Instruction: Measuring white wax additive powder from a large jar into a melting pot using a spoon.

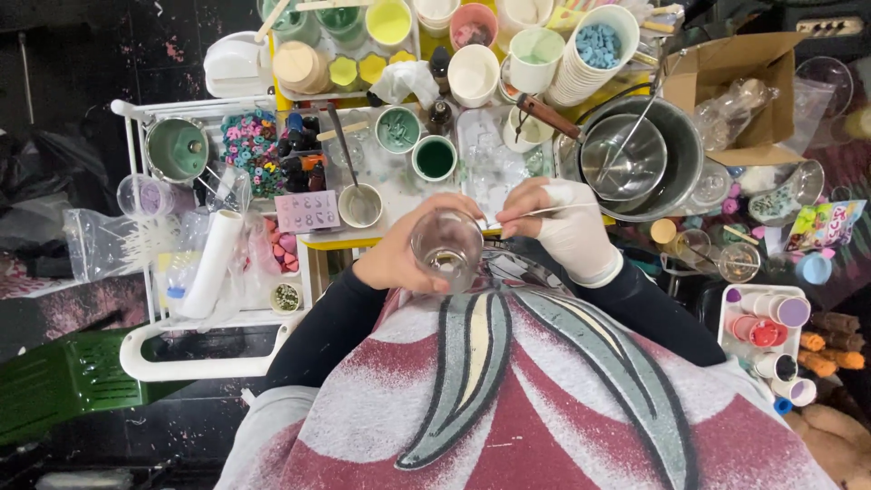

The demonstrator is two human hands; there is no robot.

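Two hands meet at the middle of my view, just above the apron's (544,399) top edge. My left hand (399,259) is bare and curled around a clear glass (447,247), fingers closed on its far side, mouth facing up at me; the glass sits at the near edge of the table (399,186). My right hand (567,227), in a white glove, lies at three o'clock from the glass, touching or almost touching the left fingertips. Its thumb and forefinger are pinched shut on a thin stick (549,210) that runs across the hand, its left end reaching the glass's rim at about one o'clock.

At twelve o'clock from the glass stands a dark green cup (435,158), with a pale teal cup (397,129) just beside it at eleven. At ten o'clock a spoon (345,150) leans in a small grey cup (360,205), next to a pink card (307,211). At two o'clock a steel pan (624,156) with a wooden handle rests inside a bigger steel bowl (687,154). A stack of white cups (599,50) holding blue pieces stands at one o'clock, further off. A white roll (210,263) lies on a rack (218,358) at nine o'clock, and a cardboard box (739,86) sits far out at two.
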